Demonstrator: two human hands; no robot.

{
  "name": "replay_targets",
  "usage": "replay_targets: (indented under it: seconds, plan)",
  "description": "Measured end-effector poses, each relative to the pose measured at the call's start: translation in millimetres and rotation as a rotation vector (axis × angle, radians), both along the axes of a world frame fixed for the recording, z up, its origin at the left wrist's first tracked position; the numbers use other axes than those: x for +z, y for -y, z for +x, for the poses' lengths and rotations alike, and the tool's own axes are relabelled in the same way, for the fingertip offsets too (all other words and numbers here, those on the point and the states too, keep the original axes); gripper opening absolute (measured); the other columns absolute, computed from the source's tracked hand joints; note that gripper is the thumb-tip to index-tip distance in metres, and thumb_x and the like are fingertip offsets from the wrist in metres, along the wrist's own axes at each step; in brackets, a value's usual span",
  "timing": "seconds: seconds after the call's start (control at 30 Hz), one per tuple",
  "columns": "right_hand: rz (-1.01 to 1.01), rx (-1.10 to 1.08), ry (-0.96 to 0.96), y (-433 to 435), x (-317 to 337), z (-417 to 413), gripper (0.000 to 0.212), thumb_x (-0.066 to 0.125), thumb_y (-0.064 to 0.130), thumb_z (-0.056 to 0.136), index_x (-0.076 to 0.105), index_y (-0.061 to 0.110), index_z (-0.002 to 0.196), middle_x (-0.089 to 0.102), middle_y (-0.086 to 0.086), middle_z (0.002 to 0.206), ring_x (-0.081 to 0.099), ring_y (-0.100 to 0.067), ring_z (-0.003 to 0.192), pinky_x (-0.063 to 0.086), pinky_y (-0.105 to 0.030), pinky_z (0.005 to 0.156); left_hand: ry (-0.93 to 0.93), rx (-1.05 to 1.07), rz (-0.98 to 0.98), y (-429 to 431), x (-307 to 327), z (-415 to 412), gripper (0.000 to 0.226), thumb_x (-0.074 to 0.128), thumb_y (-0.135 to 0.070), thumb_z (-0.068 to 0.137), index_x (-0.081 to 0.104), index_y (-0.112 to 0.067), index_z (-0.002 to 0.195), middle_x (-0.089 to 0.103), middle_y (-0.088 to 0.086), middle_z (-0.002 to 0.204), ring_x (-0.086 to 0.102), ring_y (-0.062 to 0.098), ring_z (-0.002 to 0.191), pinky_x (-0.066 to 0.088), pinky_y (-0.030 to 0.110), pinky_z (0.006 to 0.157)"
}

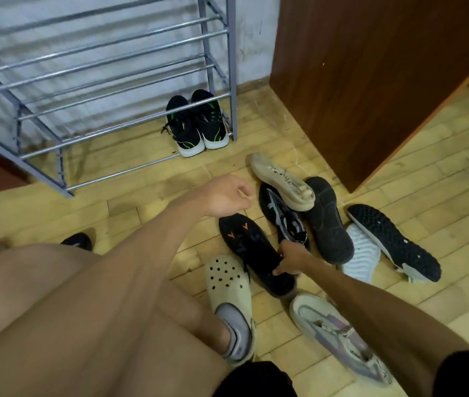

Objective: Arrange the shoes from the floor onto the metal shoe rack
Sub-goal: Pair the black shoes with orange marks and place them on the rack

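Black knit shoe [244, 245] with orange chevrons lies on the yellow plank floor [130, 213], its heel collar gripped by the right hand [290, 260], thumb curled over the rim. Left hand [227, 196] hovers near its toe, fingers loosely curled, holding nothing. Grey tubular metal shoe rack [113, 61] stands beyond, with a black-green pair [196, 124] on its lowest bars.

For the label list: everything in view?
rack: 1, grey, upper left
green-black sneakers: 2, rack's bottom right
beige sneaker: 1, atop pile
patterned sneaker: 1, black-grey, under it
smooth-soled shoe: 1, black, mid-pile
studded shoe: 1, black, far right
white shoe: 1, between those
orange-marked shoe: 1, black, pile's front
lilac sneaker: 1, under right arm
left shoe: 1, black, behind knee
clog: 1, cream, on foot
panel: 1, brown, upper right
left hand: empty, mid-frame
right hand: grips orange-marked shoe
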State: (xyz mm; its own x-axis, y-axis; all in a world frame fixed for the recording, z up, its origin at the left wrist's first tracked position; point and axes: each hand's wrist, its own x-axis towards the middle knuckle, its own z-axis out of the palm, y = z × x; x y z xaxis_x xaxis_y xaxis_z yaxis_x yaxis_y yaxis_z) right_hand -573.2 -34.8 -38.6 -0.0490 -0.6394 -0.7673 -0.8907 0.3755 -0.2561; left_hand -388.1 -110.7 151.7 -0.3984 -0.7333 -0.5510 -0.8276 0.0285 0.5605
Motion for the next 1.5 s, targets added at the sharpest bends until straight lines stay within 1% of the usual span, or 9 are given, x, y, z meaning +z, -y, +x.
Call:
replay_targets:
  seconds: [0.13, 0.37, 0.57, 0.77, 0.87, 0.97, 1.1, 1.37, 1.5]
  plan:
    - [-0.121, -0.161, 0.139, 20, 44, -1, 0.058, 0.082, 0.026, 0.075, 0.048, 0.009, 0.119, 0.056, -0.01, 0.118, 0.06, -0.028, 0.103, 0.059, -0.04, 0.077, 0.026, 0.077, -0.081, 0, -6, 0, 0.064, 0.057, -0.028, 0.091, 0.03, -0.016, 0.147, 0.04, 0.007, 0.146, 0.052, 0.02, 0.119, 0.043, 0.028, 0.093]
    - [-0.38, -0.374, 0.499, 61, 170, 24, 0.029, 0.08, 0.016, 0.077, 0.051, 0.015, 0.082, 0.062, -0.009, 0.1, 0.067, -0.033, 0.098, 0.06, -0.052, 0.076, -0.141, 0.48, -0.075, -3, 22, 5, 0.064, 0.061, -0.027, 0.088, 0.034, -0.009, 0.144, 0.041, 0.011, 0.144, 0.042, 0.03, 0.131, 0.041, 0.044, 0.104]
    - [-0.577, -0.269, 0.661, 89, 283, 73, 0.041, 0.082, 0.015, 0.075, 0.051, 0.009, 0.102, 0.062, -0.005, 0.098, 0.066, -0.029, 0.096, 0.061, -0.048, 0.067, -0.332, 0.659, -0.115, -1, 102, 52, 0.046, 0.062, -0.034, 0.089, 0.055, -0.01, 0.128, 0.061, 0.007, 0.122, 0.059, 0.023, 0.098, 0.053, 0.038, 0.083]
    - [-0.642, -0.052, 0.795, 105, 372, 167, 0.046, 0.08, 0.017, 0.078, 0.05, 0.006, 0.112, 0.063, -0.002, 0.098, 0.066, -0.02, 0.088, 0.059, -0.033, 0.056, -0.568, 0.865, -0.261, -17, 176, 144, 0.007, 0.066, -0.01, 0.087, 0.065, -0.009, 0.093, 0.07, 0.011, 0.097, 0.067, 0.022, 0.079, 0.059, 0.036, 0.068]
    - [-0.559, 0.072, 0.861, 103, 399, 213, 0.036, 0.072, 0.013, 0.084, 0.058, 0.008, 0.117, 0.068, -0.008, 0.109, 0.068, -0.021, 0.097, 0.062, -0.038, 0.074, -0.594, 0.961, -0.337, -38, 195, 196, 0.017, 0.066, -0.006, 0.086, 0.063, -0.003, 0.103, 0.07, 0.012, 0.093, 0.068, 0.025, 0.077, 0.059, 0.037, 0.066]
    - [-0.436, 0.18, 0.887, 94, 406, 258, 0.024, 0.068, 0.013, 0.087, 0.064, 0.009, 0.11, 0.07, -0.01, 0.108, 0.068, -0.019, 0.094, 0.059, -0.034, 0.083, -0.631, 1.035, -0.368, -65, 197, 240, 0.023, 0.062, -0.001, 0.088, 0.061, -0.001, 0.111, 0.069, 0.012, 0.09, 0.066, 0.024, 0.071, 0.059, 0.038, 0.067]
    - [-0.353, 0.304, 0.769, 74, 388, 318, 0.034, 0.071, 0.017, 0.086, 0.063, 0.006, 0.117, 0.07, -0.012, 0.112, 0.071, -0.027, 0.091, 0.06, -0.039, 0.083, -0.593, 1.116, -0.386, -102, 175, 287, 0.024, 0.057, 0.0, 0.09, 0.061, -0.002, 0.113, 0.068, 0.012, 0.096, 0.066, 0.02, 0.073, 0.055, 0.024, 0.049]
    - [-0.193, 0.392, 0.618, 22, 293, 410, 0.036, 0.069, 0.01, 0.086, 0.062, 0.0, 0.12, 0.066, -0.017, 0.118, 0.07, -0.033, 0.097, 0.06, -0.039, 0.08, -0.632, 1.365, -0.195, -168, 73, 347, 0.025, 0.053, -0.001, 0.09, 0.059, 0.003, 0.114, 0.068, 0.017, 0.106, 0.067, 0.027, 0.088, 0.059, 0.039, 0.075]
    - [-0.164, 0.346, 0.544, 14, 245, 433, 0.036, 0.071, 0.007, 0.084, 0.061, -0.003, 0.117, 0.065, -0.017, 0.114, 0.069, -0.036, 0.095, 0.06, -0.038, 0.069, -0.8, 1.441, -0.071, -192, 16, 357, 0.032, 0.056, -0.014, 0.093, 0.057, -0.006, 0.124, 0.068, 0.012, 0.115, 0.067, 0.025, 0.099, 0.057, 0.033, 0.082]
